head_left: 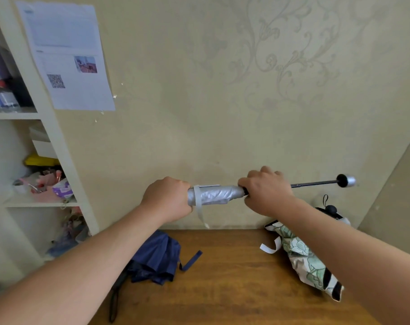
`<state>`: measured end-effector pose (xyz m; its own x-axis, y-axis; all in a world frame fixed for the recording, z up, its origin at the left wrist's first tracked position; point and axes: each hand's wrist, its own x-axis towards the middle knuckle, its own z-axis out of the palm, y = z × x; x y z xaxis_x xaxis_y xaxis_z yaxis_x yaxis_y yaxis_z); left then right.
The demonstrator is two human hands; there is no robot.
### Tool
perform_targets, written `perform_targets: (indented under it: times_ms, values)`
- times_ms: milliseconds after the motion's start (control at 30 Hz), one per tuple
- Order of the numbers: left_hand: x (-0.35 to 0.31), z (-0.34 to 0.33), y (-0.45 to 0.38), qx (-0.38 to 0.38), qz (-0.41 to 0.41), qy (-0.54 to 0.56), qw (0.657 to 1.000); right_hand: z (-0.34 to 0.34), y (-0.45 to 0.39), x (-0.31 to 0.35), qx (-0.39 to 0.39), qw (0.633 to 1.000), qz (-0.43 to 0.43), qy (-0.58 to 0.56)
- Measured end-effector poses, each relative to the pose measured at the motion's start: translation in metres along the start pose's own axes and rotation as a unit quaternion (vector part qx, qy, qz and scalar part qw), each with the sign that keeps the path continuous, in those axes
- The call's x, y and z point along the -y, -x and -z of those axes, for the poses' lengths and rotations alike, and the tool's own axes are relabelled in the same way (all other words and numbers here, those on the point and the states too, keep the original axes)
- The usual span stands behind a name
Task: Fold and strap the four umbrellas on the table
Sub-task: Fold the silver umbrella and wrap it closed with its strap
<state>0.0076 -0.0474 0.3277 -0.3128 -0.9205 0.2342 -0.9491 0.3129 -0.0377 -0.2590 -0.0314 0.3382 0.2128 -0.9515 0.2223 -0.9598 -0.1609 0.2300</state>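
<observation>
I hold a silver umbrella [214,195] level in the air above the wooden table [234,289]. My left hand [167,199] grips its canopy end. My right hand [267,192] grips the other end of the bundled canopy, where the black shaft [314,183] runs out to the right and ends in a silver-and-black handle [346,180]. Its pale strap [200,211] hangs loose under my left hand. A navy umbrella [156,260] lies on the table at the left with its strap [191,260] undone. A floral green-and-white umbrella [308,261] lies at the right, partly under my right forearm.
A white shelf unit [51,127] with boxes and clutter stands at the left. Papers [65,55] are stuck on the patterned wall close behind the table. A black knob with a loop [331,208] shows behind my right wrist.
</observation>
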Motion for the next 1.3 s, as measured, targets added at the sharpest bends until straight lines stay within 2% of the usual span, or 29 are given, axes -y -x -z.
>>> perform_targets:
  times_ms: [67, 200, 367, 567, 633, 700, 833, 967, 1067, 1133, 1300]
  values:
    - [0.002, -0.004, 0.001, 0.006, 0.002, -0.009, 1.000, 0.006, 0.004, -0.006, 0.064, 0.997, 0.026, -0.028]
    - [-0.009, -0.007, -0.001, 0.012, -0.002, -0.026, 1.000, 0.023, 0.002, 0.020, 0.056, 0.973, 0.096, -0.203]
    - [-0.024, -0.008, 0.000, 0.013, -0.008, 0.001, 1.000, 0.008, -0.007, 0.050, 0.026, 0.987, 0.127, -0.096]
    - [-0.020, -0.001, 0.003, 0.100, 0.001, 0.120, 0.988, -0.020, -0.001, 0.041, -0.164, 0.979, 0.112, -0.041]
    - [-0.019, 0.002, 0.005, 0.112, -0.010, 0.127, 0.986, -0.027, 0.001, 0.041, -0.170, 0.978, 0.109, -0.047]
    - [-0.020, 0.003, 0.007, 0.093, -0.018, 0.103, 0.990, -0.029, 0.001, 0.043, -0.161, 0.980, 0.101, -0.060]
    - [-0.023, -0.001, 0.003, 0.001, -0.043, 0.006, 0.999, -0.033, -0.003, 0.051, -0.148, 0.985, 0.052, -0.075]
    - [-0.029, -0.008, 0.003, -0.041, -0.048, -0.014, 0.998, -0.039, -0.003, 0.053, -0.153, 0.985, 0.032, -0.073]
    - [-0.027, -0.015, 0.006, -0.111, -0.068, -0.028, 0.991, -0.036, -0.004, 0.050, -0.118, 0.991, 0.034, -0.058]
    - [-0.025, -0.019, 0.007, -0.162, -0.096, -0.053, 0.981, -0.031, -0.004, 0.046, -0.068, 0.996, 0.038, -0.053]
    - [-0.013, -0.022, 0.008, -0.198, -0.125, -0.070, 0.970, -0.010, -0.002, 0.039, -0.018, 0.992, 0.049, -0.111]
